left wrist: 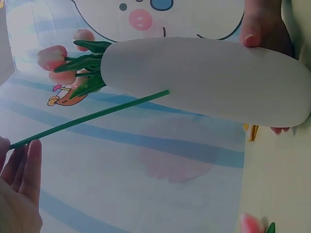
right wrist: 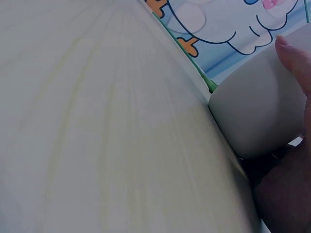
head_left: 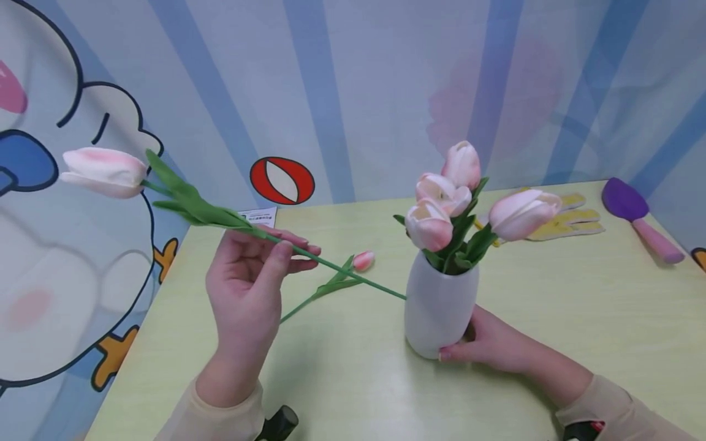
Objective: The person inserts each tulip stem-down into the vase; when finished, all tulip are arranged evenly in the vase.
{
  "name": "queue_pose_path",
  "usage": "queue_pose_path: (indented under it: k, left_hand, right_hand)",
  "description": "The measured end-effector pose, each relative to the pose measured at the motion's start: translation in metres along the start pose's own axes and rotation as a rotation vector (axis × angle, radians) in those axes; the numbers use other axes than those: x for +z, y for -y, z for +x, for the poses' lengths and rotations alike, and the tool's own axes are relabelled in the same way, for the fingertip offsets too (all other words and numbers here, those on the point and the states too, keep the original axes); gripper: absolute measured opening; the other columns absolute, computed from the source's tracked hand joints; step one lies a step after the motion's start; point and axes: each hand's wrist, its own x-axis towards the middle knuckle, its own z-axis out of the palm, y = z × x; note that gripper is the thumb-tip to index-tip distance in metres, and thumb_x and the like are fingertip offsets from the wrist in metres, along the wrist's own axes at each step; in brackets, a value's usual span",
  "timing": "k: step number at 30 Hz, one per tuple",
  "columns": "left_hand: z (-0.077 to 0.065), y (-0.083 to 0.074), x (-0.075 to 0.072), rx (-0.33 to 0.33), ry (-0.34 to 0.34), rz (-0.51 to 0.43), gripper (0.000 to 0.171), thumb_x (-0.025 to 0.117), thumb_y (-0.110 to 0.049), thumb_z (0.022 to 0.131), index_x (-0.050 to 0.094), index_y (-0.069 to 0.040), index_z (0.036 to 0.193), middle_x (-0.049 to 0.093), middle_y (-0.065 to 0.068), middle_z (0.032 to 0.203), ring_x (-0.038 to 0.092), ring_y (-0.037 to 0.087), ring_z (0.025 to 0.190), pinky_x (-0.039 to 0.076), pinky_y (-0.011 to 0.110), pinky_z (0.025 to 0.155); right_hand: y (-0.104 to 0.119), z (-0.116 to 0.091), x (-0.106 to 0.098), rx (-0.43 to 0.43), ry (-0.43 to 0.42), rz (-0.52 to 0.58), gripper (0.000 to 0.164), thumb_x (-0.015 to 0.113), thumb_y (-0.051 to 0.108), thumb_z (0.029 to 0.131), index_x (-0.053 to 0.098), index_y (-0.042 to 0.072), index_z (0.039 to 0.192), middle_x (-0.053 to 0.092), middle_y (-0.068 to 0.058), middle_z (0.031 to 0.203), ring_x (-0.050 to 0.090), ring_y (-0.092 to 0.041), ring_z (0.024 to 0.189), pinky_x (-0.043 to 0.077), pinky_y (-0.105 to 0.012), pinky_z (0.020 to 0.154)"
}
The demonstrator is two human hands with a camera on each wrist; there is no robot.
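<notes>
My left hand (head_left: 245, 288) pinches the green stem of a pale pink artificial tulip (head_left: 105, 173) between thumb and fingers. Its bloom points left, and in the head view the stem's bare end overlaps the side of the white vase (head_left: 441, 306). In the left wrist view the stem (left wrist: 97, 115) slants past the vase, its cut tip in front of the wall. Low on the vase, my right hand (head_left: 502, 344) grips it near the base, thumb in front, other fingers mostly hidden behind. The vase stands upright with several pink tulips (head_left: 432, 225) in it, one leaning right.
Another tulip (head_left: 363, 261) lies on the pale yellow table (head_left: 353, 380) behind the left hand. At the back right are yellow gloves (head_left: 570, 225) and a purple scoop (head_left: 626, 199) with a pink handle. A small white paper (head_left: 261, 217) lies at the back left edge.
</notes>
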Motion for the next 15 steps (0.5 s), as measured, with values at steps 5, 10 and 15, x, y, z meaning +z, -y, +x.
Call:
queue_pose_path:
  k: [5, 10, 15]
  left_hand:
    - [0.0016, -0.0014, 0.0026, 0.040, -0.024, -0.035, 0.015, 0.060, 0.012, 0.097, 0.058, 0.007, 0.111, 0.074, 0.015, 0.097, 0.078, 0.028, 0.085, 0.065, 0.042, 0.075]
    - [0.0021, -0.0014, 0.0047, 0.073, -0.053, -0.081, 0.017, 0.058, 0.014, 0.097, 0.056, 0.008, 0.112, 0.073, 0.016, 0.097, 0.077, 0.030, 0.084, 0.065, 0.042, 0.075]
    - [0.0025, -0.0019, 0.0055, 0.097, -0.087, -0.113, 0.017, 0.057, 0.015, 0.097, 0.055, 0.010, 0.113, 0.072, 0.017, 0.098, 0.077, 0.031, 0.083, 0.065, 0.042, 0.076]
  right_hand:
    - [0.0005, -0.0003, -0.0004, -0.006, -0.007, 0.003, 0.074, 0.084, 0.016, 0.086, 0.041, 0.005, 0.146, 0.058, -0.014, 0.138, 0.058, -0.017, 0.121, 0.048, -0.023, 0.101]
    - [-0.0011, -0.0003, -0.0001, -0.004, -0.006, 0.005, 0.074, 0.084, 0.016, 0.086, 0.041, 0.005, 0.146, 0.058, -0.014, 0.138, 0.058, -0.017, 0.121, 0.048, -0.022, 0.101]
    - [-0.0013, 0.0005, -0.0001, -0.007, 0.000, 0.004, 0.074, 0.084, 0.016, 0.086, 0.041, 0.005, 0.146, 0.058, -0.014, 0.137, 0.059, -0.017, 0.120, 0.048, -0.023, 0.101]
